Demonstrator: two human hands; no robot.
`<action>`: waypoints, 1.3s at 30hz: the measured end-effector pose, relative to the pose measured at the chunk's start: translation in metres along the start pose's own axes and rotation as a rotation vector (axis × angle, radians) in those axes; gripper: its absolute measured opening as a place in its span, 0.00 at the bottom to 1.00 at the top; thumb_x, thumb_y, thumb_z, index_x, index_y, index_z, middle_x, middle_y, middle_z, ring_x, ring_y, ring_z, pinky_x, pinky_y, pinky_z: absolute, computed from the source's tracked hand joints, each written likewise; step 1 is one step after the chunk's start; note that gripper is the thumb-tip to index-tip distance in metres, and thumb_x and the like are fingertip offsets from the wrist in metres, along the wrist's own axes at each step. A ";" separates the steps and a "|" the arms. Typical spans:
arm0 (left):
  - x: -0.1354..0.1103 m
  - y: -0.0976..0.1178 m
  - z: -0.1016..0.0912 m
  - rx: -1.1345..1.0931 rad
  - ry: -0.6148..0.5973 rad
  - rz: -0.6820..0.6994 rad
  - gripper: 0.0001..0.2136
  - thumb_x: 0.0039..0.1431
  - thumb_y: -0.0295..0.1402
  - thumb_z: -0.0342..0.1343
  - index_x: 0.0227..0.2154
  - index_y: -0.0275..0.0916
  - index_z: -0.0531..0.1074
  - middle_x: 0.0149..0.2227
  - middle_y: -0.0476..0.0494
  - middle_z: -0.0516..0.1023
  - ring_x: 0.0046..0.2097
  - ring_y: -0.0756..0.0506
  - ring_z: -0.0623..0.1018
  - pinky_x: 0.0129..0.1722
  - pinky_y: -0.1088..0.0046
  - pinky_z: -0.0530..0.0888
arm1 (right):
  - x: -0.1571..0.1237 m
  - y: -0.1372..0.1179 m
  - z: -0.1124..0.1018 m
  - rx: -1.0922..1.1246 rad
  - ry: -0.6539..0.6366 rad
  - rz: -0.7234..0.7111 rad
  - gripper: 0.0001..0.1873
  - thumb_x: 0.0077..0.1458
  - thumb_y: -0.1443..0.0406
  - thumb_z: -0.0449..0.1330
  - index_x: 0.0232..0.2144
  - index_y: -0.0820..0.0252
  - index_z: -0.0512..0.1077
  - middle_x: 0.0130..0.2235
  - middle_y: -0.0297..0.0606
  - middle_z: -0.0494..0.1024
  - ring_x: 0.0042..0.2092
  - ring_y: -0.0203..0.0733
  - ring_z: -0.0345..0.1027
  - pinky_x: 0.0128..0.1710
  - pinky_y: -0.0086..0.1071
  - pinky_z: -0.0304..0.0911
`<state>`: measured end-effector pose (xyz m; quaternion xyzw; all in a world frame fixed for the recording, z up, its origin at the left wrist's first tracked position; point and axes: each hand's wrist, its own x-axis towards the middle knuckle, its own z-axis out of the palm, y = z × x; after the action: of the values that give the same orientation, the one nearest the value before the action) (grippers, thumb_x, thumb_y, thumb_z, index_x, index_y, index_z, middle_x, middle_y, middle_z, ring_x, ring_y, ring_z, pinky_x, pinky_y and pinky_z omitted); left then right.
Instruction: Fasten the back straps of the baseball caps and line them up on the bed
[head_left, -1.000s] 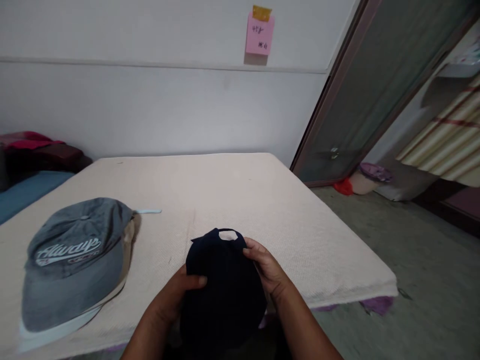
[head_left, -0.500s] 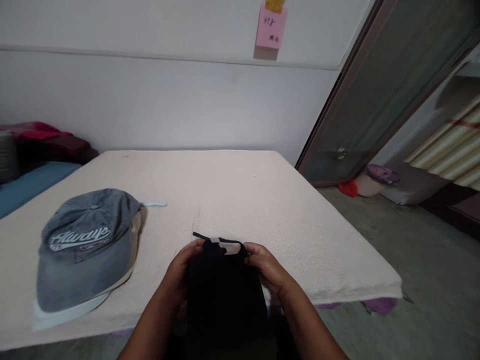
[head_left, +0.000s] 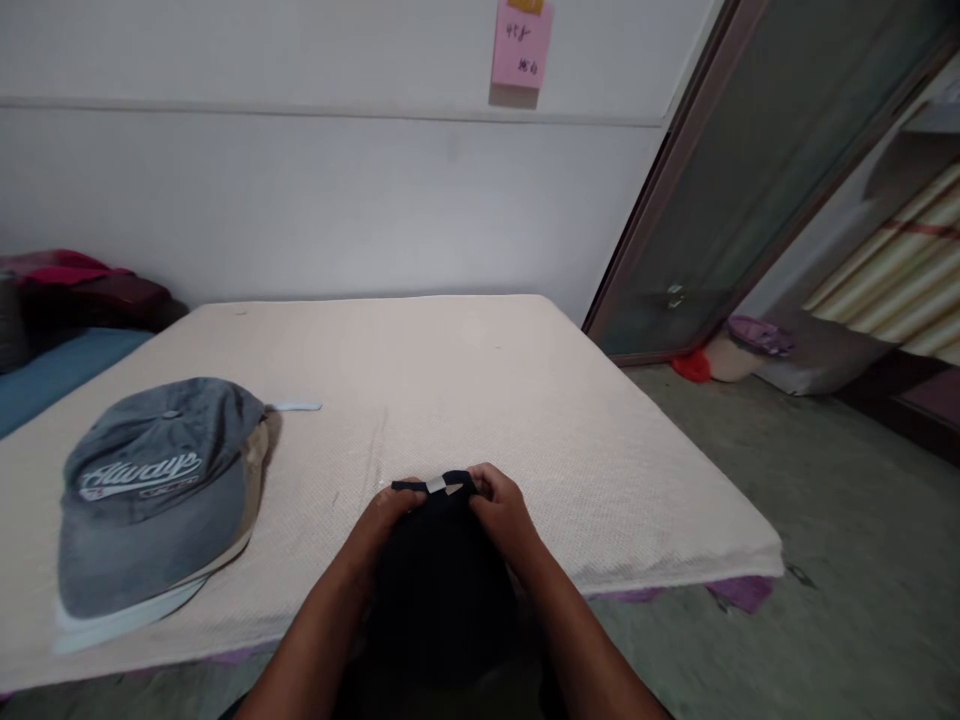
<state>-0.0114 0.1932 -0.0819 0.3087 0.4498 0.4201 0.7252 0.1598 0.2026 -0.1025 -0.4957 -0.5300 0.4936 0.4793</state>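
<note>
Pinching the back strap (head_left: 439, 486) of the dark cap (head_left: 442, 590): left hand (head_left: 384, 520) and right hand (head_left: 501, 508) fingers clamped on it, hands closer together than before.

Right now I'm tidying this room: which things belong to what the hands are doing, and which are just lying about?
In hand: dark cap, gripped at its back strap by left hand and right hand.
Lying about: grey cap on the mattress, pink note on the wall, red clothes at far left.
</note>
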 end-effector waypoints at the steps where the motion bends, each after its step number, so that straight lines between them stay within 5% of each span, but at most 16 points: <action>1: -0.002 0.000 0.003 -0.014 -0.012 -0.022 0.04 0.43 0.31 0.59 0.20 0.37 0.72 0.18 0.51 0.72 0.22 0.50 0.70 0.24 0.76 0.64 | -0.001 0.000 0.001 0.003 -0.008 -0.007 0.09 0.41 0.72 0.54 0.27 0.59 0.71 0.23 0.29 0.69 0.26 0.35 0.60 0.26 0.28 0.53; 9: -0.011 0.002 0.013 -0.122 0.057 -0.031 0.09 0.42 0.33 0.62 0.27 0.34 0.76 0.23 0.44 0.79 0.26 0.46 0.76 0.33 0.71 0.70 | -0.003 0.003 0.007 0.016 -0.051 0.013 0.08 0.46 0.69 0.54 0.31 0.58 0.69 0.27 0.32 0.73 0.29 0.37 0.65 0.27 0.29 0.58; 15: -0.006 -0.001 0.015 -0.017 0.160 0.024 0.08 0.44 0.35 0.61 0.26 0.37 0.75 0.23 0.46 0.78 0.25 0.47 0.75 0.28 0.74 0.69 | -0.002 -0.003 0.008 -0.037 0.124 -0.107 0.08 0.53 0.63 0.54 0.36 0.58 0.68 0.32 0.35 0.73 0.34 0.40 0.67 0.35 0.32 0.62; 20: 0.002 -0.007 0.017 0.126 0.181 0.091 0.05 0.45 0.34 0.61 0.26 0.39 0.76 0.23 0.51 0.77 0.26 0.50 0.74 0.29 0.77 0.67 | -0.007 -0.018 0.011 -0.157 -0.035 -0.273 0.07 0.52 0.65 0.57 0.35 0.58 0.70 0.35 0.36 0.72 0.38 0.39 0.65 0.39 0.31 0.59; 30: 0.000 -0.016 0.023 0.182 0.109 0.168 0.10 0.47 0.36 0.61 0.34 0.39 0.77 0.28 0.49 0.79 0.30 0.49 0.74 0.33 0.74 0.68 | -0.008 -0.013 0.011 0.092 -0.060 -0.073 0.08 0.54 0.63 0.53 0.27 0.59 0.68 0.26 0.30 0.66 0.29 0.35 0.60 0.30 0.28 0.55; 39: 0.000 -0.012 0.019 0.065 0.115 0.071 0.10 0.47 0.37 0.61 0.31 0.36 0.75 0.26 0.47 0.78 0.28 0.48 0.75 0.31 0.73 0.69 | -0.003 -0.011 0.005 0.289 -0.162 0.146 0.12 0.52 0.58 0.53 0.24 0.59 0.67 0.21 0.29 0.64 0.23 0.33 0.56 0.23 0.28 0.54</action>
<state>0.0102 0.1858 -0.0839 0.3232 0.4929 0.4479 0.6723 0.1542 0.1988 -0.0922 -0.4177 -0.4530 0.6363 0.4642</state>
